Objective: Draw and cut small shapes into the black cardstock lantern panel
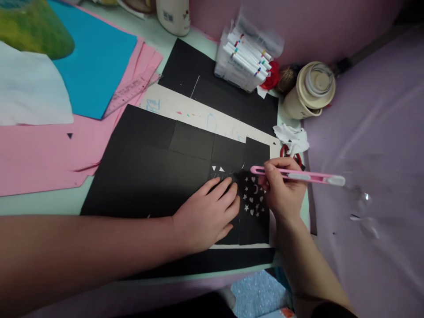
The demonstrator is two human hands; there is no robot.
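Note:
My left hand (208,212) lies flat, fingers together, pressing down a sheet of black paper (149,172) on the desk. Just right of its fingertips the paper shows small cut-out stars, hearts and a moon (253,196), with two little triangles (217,168) above. My right hand (281,190) is closed on a pink craft knife (298,176), which lies nearly level; its tip (253,169) points left over the paper above the cut-outs.
Pink paper sheets (39,150) and a blue sheet (96,62) lie at the left with a pink ruler (129,95). A clear box of markers (245,57), a cream lidded jar (311,90), crumpled white paper (293,137) and red scissor handles (286,152) stand behind. Purple fabric (371,154) lies right.

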